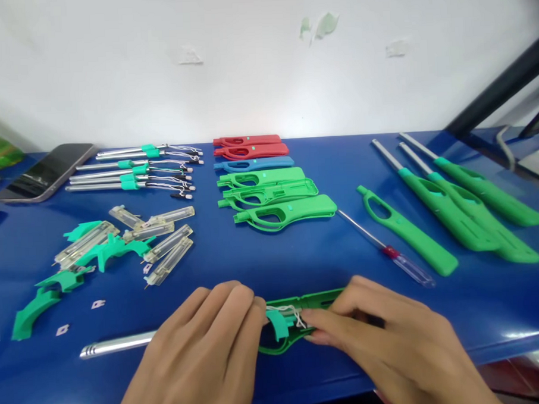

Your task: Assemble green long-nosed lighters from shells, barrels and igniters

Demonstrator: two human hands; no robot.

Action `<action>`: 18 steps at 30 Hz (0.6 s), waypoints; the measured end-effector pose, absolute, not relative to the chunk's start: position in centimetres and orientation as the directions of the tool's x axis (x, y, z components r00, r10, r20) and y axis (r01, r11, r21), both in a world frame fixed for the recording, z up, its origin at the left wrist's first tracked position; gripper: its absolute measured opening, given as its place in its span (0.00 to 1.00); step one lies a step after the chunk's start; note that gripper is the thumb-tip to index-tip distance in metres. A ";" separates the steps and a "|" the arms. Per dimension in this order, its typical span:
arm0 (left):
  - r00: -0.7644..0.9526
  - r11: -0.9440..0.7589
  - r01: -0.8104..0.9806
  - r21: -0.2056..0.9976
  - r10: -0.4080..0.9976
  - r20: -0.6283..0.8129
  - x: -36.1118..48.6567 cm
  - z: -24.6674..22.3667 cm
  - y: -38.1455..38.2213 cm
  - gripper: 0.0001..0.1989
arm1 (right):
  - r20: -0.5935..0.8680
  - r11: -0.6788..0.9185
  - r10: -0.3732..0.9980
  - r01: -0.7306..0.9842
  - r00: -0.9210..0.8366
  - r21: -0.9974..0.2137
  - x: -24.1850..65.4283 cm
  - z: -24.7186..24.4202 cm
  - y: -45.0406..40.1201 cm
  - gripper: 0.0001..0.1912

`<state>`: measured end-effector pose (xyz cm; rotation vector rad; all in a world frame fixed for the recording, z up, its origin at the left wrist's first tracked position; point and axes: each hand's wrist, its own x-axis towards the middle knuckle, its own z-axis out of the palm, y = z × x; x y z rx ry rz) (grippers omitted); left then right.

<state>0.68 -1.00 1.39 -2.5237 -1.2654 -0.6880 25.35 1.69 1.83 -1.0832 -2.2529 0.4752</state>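
Note:
Before me lies an opened green gas lighter shell (pixel 276 348), its inside facing up. A silver metal tube (pixel 117 344) sticks out of it to the left. My left hand (pixel 213 341) is closed over the tube end of the shell and hides that part. Inside, a teal trigger (pixel 279 324) and thin white wires (pixel 294 313) show between my hands. My right hand (pixel 386 334) is closed on the handle part, its thumb and fingertips pressed at the wires. Whatever lies under the right fingers is hidden.
Clear fuel tanks (pixel 169 261) and teal triggers (pixel 36 308) lie at left, below wired metal tubes (pixel 103 186) and a phone (pixel 49 171). Coloured shells (pixel 309 206) line the back. At right are a screwdriver (pixel 406 264), a green shell half (pixel 414 234) and several assembled lighters (pixel 453 218).

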 end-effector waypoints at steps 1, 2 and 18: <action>0.514 -0.601 0.799 0.007 0.688 0.512 0.7 1.5 -0.9 0.15 | 0.357 0.602 0.796 0.582 -0.489 -0.547 25.4 1.8 1.7 0.08; 0.514 -0.610 0.793 0.015 0.681 0.522 0.7 1.6 -0.9 0.14 | 0.355 0.603 0.795 0.576 -0.493 -0.552 25.5 1.9 1.7 0.07; 0.543 -0.581 0.811 -0.077 0.696 0.470 0.6 1.6 -1.9 0.18 | 0.344 0.631 0.761 0.508 -0.550 -0.586 26.0 2.2 2.2 0.09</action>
